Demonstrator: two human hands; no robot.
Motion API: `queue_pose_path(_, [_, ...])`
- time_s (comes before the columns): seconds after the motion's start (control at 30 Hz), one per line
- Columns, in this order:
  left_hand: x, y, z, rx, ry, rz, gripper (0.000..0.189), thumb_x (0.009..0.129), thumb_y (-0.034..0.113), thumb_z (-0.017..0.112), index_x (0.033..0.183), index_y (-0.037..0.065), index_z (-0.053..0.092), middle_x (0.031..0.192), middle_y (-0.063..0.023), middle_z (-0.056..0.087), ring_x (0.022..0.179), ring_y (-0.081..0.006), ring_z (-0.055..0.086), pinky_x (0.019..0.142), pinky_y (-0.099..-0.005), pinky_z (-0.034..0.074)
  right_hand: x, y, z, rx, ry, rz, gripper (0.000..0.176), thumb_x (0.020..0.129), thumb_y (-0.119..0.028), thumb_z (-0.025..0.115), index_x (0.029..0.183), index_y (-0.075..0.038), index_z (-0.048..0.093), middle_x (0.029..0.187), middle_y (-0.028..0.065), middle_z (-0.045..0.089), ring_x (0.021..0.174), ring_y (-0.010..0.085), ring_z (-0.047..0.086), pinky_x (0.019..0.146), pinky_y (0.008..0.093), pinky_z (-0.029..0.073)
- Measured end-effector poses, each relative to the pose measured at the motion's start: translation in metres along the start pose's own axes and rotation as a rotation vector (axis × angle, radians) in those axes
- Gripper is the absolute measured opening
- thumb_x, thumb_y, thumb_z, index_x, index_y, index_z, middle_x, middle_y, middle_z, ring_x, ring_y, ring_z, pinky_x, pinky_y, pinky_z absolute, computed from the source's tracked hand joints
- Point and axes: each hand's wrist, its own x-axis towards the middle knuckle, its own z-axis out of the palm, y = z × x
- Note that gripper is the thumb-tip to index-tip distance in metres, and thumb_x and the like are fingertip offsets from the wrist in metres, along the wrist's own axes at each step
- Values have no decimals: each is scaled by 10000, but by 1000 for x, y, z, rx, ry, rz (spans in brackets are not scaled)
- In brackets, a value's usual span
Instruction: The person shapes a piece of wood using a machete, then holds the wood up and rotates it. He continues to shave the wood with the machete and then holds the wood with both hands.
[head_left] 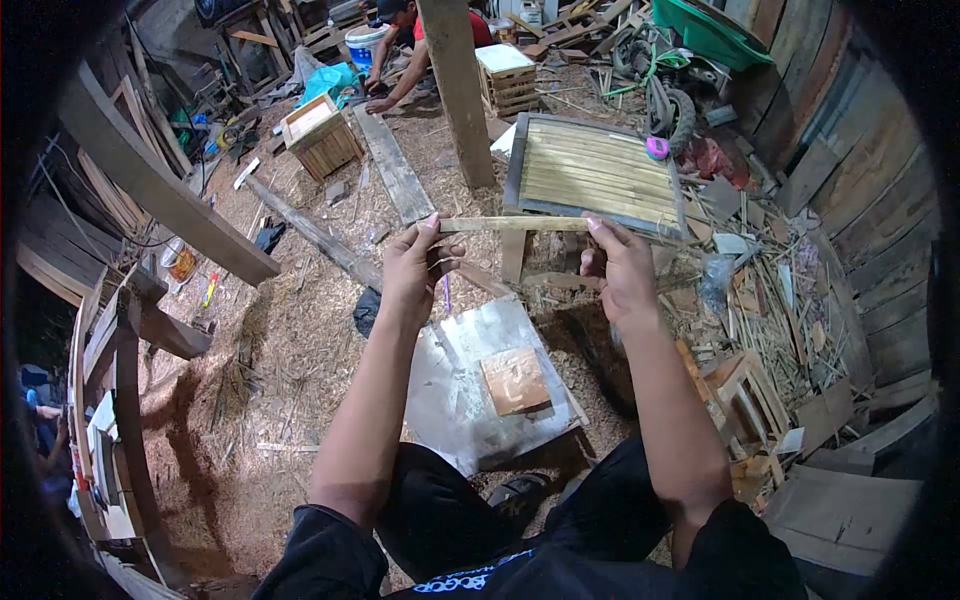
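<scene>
A thin, pale strip of wood or bamboo (pixel 515 224) is stretched level between my two hands, out in front of me. My left hand (pixel 412 268) pinches its left end between thumb and fingers. At the opposite end, my right hand (pixel 622 268) grips it the same way, thumb on top. Below the hands, a worn whitish board (pixel 450 385) lies before my knees, with a small square wooden piece (pixel 516 380) on it. Just beyond the strip sits a dark-framed panel of pale slats (pixel 590 165), with a pink tape measure-like object (pixel 656 148) on its right side.
A wooden post (pixel 457 95) rises past the strip. Slatted crates (pixel 322 138) stand farther back, near another person (pixel 400 85) bending over a plank (pixel 390 165). Wood shavings cover the floor (pixel 270 370). Scrap sticks (pixel 790 300) pile up at right, below a green wheelbarrow (pixel 712 30).
</scene>
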Motion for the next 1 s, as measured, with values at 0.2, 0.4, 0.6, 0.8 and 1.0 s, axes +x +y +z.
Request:
queue_pose_path(0.2, [-4, 3, 6, 54, 17, 1, 335, 1034, 265, 641, 1237, -1, 654, 1015, -75, 711, 781, -157, 726, 639, -254, 599, 1, 1, -1, -1, -19, -24, 224, 971, -185, 702, 1117, -19, 742, 812, -8, 651, 575, 93, 583, 536, 262, 482])
queue_pose_path(0.4, [-5, 2, 8, 68, 60, 51, 314, 1028, 261, 656, 1188, -9, 660, 1001, -85, 711, 763, -159, 721, 620, -258, 586, 2, 4, -3, -110, -68, -61, 203, 987, -181, 690, 1101, -18, 734, 804, -1, 653, 568, 87, 570, 526, 261, 473])
queue_pose_path(0.6, [-5, 1, 10, 150, 44, 133, 310, 1040, 282, 637, 1128, -14, 661, 930, -83, 701, 736, -176, 717, 605, -269, 566, 4, 6, -4, -258, 21, -71, 177, 991, -175, 691, 1063, -18, 728, 813, 9, 662, 575, 81, 565, 505, 261, 472])
queue_pose_path(0.8, [-1, -1, 6, 55, 51, 70, 363, 1076, 319, 555, 1156, -15, 673, 916, -88, 706, 735, -190, 719, 624, -291, 583, 14, 4, -12, -129, -5, -112, 200, 983, -163, 699, 1113, -14, 730, 832, 23, 667, 593, 94, 587, 508, 265, 477])
queue_pose_path(1.0, [-5, 4, 17, 9, 19, 37, 303, 1052, 158, 532, 1275, -21, 636, 980, -112, 697, 807, -209, 729, 689, -304, 624, 8, -14, -18, -31, -2, -76, 265, 979, -139, 694, 1210, -12, 715, 853, 29, 667, 628, 101, 595, 529, 275, 488])
